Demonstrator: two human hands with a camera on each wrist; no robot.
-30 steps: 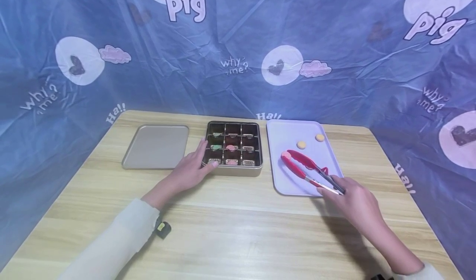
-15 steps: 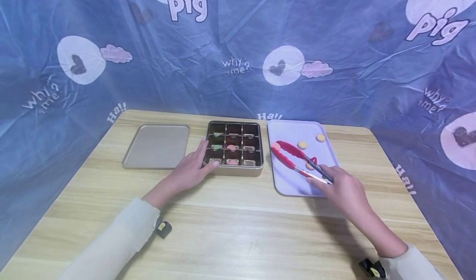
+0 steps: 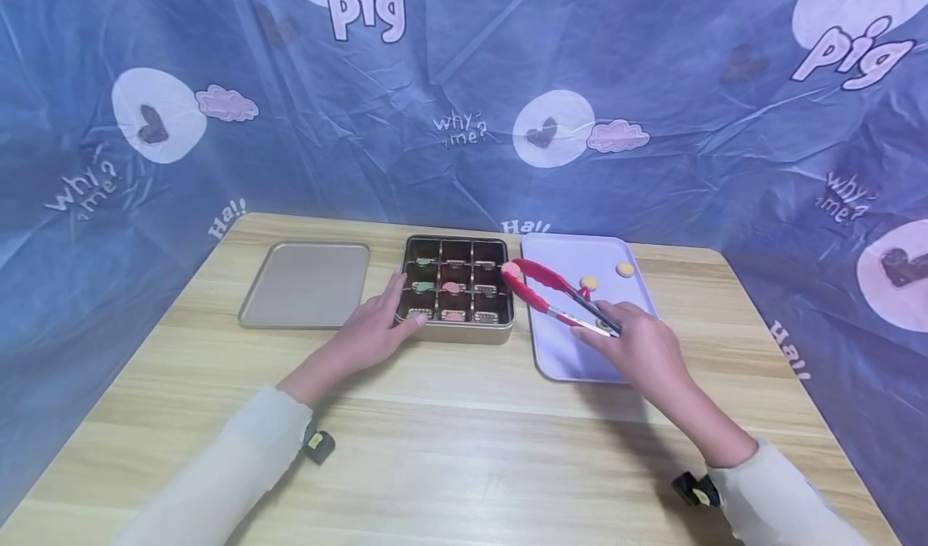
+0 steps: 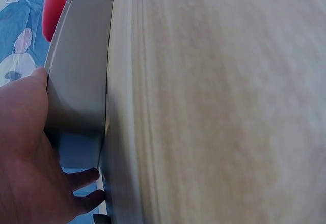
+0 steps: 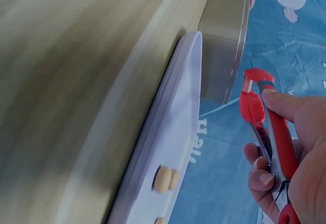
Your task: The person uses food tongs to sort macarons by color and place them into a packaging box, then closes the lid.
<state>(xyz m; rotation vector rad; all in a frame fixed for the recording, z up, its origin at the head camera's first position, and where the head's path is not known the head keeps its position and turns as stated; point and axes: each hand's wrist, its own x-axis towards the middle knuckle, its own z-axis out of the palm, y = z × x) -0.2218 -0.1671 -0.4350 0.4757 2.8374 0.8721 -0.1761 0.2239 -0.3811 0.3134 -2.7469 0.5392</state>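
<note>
Blue cloth (image 3: 326, 167) is backing the table (image 3: 449, 433). Head view: your right hand (image 3: 644, 343) is gripping tongs (image 3: 545, 275), which are pinching a pink piece (image 3: 511, 270) by the box's (image 3: 464, 334) right rim; an easing squeeze or clipped rim could drop it. Box compartments are holding green pieces (image 3: 422, 287) and pink ones (image 3: 452, 287); the tray (image 3: 561, 361) is carrying tan ones (image 3: 625, 269). Left wrist: your left hand (image 4: 28, 152), fingers relaxed, is resting against the box. Right wrist: thumb and fingers are clasping the tongs.

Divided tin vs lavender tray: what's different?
The divided tin is deep-walled; the lavender tray is shallow. The tin is split nine ways; the tray is undivided. The tin holds green pieces and pink pieces; the tray holds yellow pieces. Both rest on the wooden table.
</note>
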